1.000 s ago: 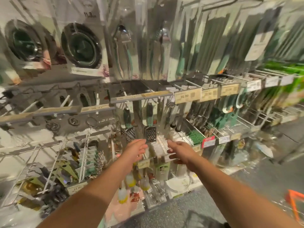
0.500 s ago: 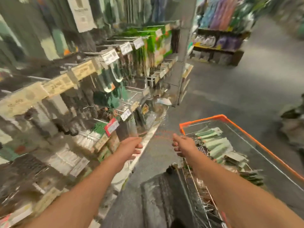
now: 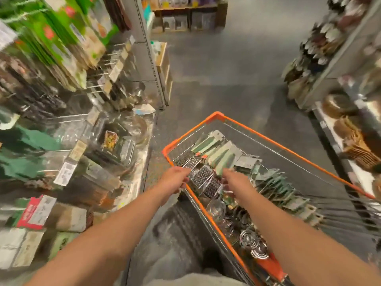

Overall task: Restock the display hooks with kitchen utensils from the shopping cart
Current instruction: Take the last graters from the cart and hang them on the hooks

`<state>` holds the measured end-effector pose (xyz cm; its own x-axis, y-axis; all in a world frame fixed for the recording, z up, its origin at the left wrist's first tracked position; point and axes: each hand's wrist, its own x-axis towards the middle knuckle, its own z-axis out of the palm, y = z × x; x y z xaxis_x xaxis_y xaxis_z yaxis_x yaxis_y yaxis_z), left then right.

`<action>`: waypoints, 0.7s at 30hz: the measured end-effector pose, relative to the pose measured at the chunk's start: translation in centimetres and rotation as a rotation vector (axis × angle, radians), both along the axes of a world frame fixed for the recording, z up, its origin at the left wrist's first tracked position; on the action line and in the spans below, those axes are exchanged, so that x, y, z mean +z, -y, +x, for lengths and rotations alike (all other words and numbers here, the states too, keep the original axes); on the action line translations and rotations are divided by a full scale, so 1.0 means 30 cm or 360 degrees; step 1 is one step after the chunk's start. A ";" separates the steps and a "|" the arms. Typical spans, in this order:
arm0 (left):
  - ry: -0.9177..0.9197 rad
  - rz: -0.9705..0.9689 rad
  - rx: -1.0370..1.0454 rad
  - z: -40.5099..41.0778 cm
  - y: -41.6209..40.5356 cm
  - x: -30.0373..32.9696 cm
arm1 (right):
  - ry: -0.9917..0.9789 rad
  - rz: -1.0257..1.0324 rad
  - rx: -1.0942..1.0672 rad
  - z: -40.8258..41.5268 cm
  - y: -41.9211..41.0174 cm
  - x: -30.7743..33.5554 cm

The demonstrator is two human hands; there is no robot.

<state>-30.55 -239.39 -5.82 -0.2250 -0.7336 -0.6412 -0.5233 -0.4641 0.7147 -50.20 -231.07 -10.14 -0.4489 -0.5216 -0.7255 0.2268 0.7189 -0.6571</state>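
An orange-rimmed wire shopping cart (image 3: 218, 115) stands on the aisle floor at centre right. It holds several flat metal graters (image 3: 203, 175) on green cards, plus strainers and other packed utensils. My left hand (image 3: 175, 179) reaches over the cart's near-left rim, fingers extended toward the graters, holding nothing. My right hand (image 3: 234, 182) hovers inside the cart just over the graters, blurred by motion, fingers loosely spread. The display hooks (image 3: 99, 87) with price tags stick out from the shelving on the left.
Shelving with hanging goods and glassware (image 3: 134, 126) lines the left side. Another rack of stock (image 3: 334, 65) runs along the right. Grey floor stretches ahead to a low wooden shelf (image 3: 189, 15) at the far end.
My view has swung right from the display hooks to the cart. Both hands have moved from in front of the hooks to over the cart's graters.
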 end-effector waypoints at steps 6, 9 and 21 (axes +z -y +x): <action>0.0173 0.0037 -0.0385 -0.187 0.178 -0.174 | -0.0045 0.0126 -0.0232 -0.112 0.008 -0.099; 0.0242 0.0024 -0.0510 -0.225 0.307 -0.273 | -0.0060 0.0203 -0.0327 -0.128 0.049 -0.130; 0.0283 0.0165 -0.0958 -0.308 0.689 -0.462 | -0.0025 0.0400 -0.0619 -0.019 0.316 -0.234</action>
